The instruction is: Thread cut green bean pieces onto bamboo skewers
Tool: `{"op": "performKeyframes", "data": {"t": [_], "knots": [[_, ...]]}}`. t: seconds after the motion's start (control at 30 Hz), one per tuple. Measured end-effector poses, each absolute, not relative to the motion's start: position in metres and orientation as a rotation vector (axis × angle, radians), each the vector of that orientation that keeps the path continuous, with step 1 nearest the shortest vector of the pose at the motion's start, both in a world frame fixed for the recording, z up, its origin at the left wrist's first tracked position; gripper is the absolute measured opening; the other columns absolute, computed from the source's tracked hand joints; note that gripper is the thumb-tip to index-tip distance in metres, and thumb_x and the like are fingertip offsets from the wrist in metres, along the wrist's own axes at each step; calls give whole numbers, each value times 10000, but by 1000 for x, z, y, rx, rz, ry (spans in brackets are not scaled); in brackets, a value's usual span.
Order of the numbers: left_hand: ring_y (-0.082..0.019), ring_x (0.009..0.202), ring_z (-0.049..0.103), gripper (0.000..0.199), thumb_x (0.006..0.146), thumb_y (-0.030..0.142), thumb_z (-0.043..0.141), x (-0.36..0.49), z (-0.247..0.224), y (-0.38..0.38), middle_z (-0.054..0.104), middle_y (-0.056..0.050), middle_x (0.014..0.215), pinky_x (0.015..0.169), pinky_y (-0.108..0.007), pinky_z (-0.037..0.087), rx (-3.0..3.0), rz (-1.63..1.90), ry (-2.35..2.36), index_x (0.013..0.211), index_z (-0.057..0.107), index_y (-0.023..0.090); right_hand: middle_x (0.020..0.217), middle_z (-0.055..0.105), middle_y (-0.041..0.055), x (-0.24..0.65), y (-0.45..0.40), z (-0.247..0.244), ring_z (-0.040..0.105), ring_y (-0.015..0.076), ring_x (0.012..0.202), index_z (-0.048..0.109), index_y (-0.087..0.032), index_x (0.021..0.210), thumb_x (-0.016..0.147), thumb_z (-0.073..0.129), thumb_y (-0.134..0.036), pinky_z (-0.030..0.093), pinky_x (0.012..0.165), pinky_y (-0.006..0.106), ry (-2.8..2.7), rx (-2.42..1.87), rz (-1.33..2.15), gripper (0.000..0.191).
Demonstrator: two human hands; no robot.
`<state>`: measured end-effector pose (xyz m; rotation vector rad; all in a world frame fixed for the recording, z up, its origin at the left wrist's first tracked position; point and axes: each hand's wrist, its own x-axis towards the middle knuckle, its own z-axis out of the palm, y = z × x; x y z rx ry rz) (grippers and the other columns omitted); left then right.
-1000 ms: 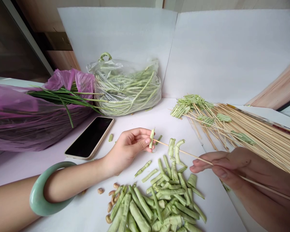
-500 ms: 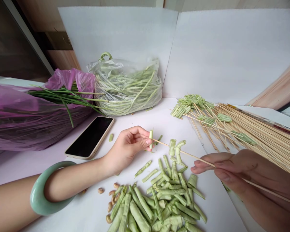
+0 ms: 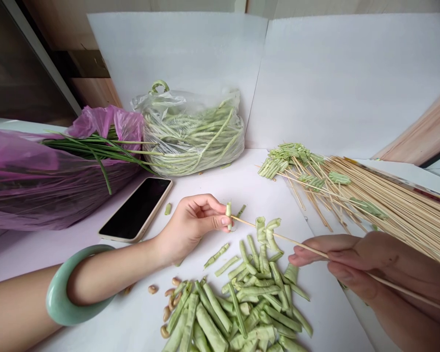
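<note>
**Left grip:** The left hand (image 3: 192, 227) holds a narrow pinch, thumb and forefinger closed on a short bean piece (image 3: 228, 210) standing upright above the bench (image 3: 242, 186).

**Right grip:** The right hand (image 3: 352, 259) is closed narrowly on a bamboo skewer (image 3: 297, 243), with the shaft running between thumb and fingers.

**Skewer:** Its point reaches the pinched bean piece, and whether it has pierced it cannot be told. Two folded bean pieces (image 3: 267, 232) sit on the shaft between the two hands.

**Done so far:** Judging by how things lie, only a small share is finished. A few loaded skewers (image 3: 278, 161) rest at the near end of a large bundle of bare skewers (image 3: 399, 205).

**Not yet threaded:** A broad heap of split long-bean pieces (image 3: 242, 303) lies on the bench below the hands, with a few loose pieces beside it. A clear plastic bag of whole long beans (image 3: 194, 137) stands well back and looks full. Shelled tan beans (image 3: 166, 313) sit in a small scatter at the heap's left edge.

**Rest:** A smartphone (image 3: 135, 209) lies face up near the left hand. Beyond it are a bunch of chives (image 3: 95, 146) and a purple plastic bag (image 3: 58, 190). A jade bangle (image 3: 55, 298) circles the left forearm, and white boards (image 3: 352, 73) stand behind the bench.
</note>
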<state>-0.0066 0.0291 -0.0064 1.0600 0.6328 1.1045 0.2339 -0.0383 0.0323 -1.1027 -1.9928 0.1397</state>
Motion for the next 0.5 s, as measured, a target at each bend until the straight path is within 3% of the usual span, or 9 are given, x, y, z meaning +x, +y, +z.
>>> {"op": "performKeyframes", "data": {"t": [0.1,0.27,0.5], "knots": [[-113,578,649,111,654,73,759,-7,-6,28,697,-15,628,625,-237,531,1054,1096,618,680,660,118,783,753,-94,235,-38,30,722,89,692,663,-337,824,840,549,-282,550,625,74,-1968,-1125,164,127],[-109,571,656,117,653,44,752,-7,-5,27,706,-13,634,605,-220,535,1039,1099,580,672,664,120,890,754,-71,242,-43,20,715,89,818,606,-291,888,849,536,-223,531,762,85,-2024,-1060,251,105],[-103,579,651,126,649,25,750,-7,-5,27,703,-12,619,634,-221,531,1074,1108,561,657,672,123,813,749,-114,238,-41,28,712,47,735,627,-306,826,851,515,-228,519,666,32,-2021,-1099,208,139]]}}
